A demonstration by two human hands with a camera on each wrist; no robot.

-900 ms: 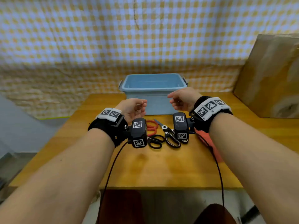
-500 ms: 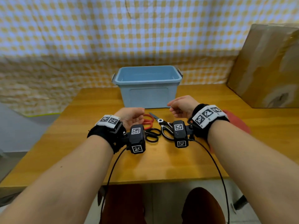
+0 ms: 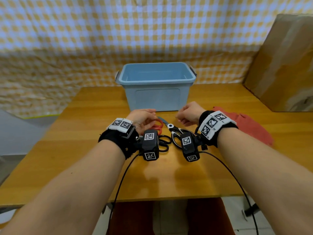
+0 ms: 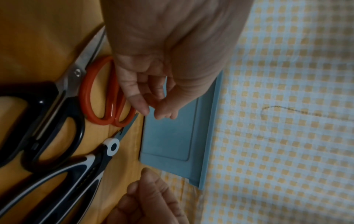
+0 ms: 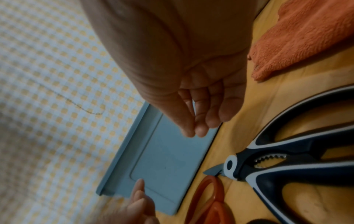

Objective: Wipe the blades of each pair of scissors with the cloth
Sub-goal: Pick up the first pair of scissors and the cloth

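Three pairs of scissors lay together on the honey-coloured wooden table [image 3: 88,150], just in front of an open pale blue plastic tub [image 3: 157,95]. The orange-handled scissors [image 4: 103,97] lay farthest left, directly beneath the left hand [image 3: 144,118], whose fingers [image 4: 137,98] were loosely curled above the orange loops; whether they touched the handle cannot be told. The hand held nothing. Beside them lay the black-handled scissors with bare steel blades [image 4: 47,118], and next to those the navy-and-white kitchen shears [image 5: 283,163], shut, their blade tip pointing towards the tub and passing close to the orange loops.

The right hand [image 3: 189,114] hovered above the table just right of the shears' pivot, near the tub's front wall, its fingers [image 5: 210,109] relaxed and slightly bent, gripping nothing. The crumpled orange-red terry cloth [image 3: 250,128] lay on the table to the right of that wrist, apart from the scissors and untouched by either hand. The two hands were near each other, with a gap between them over the shears' blades.
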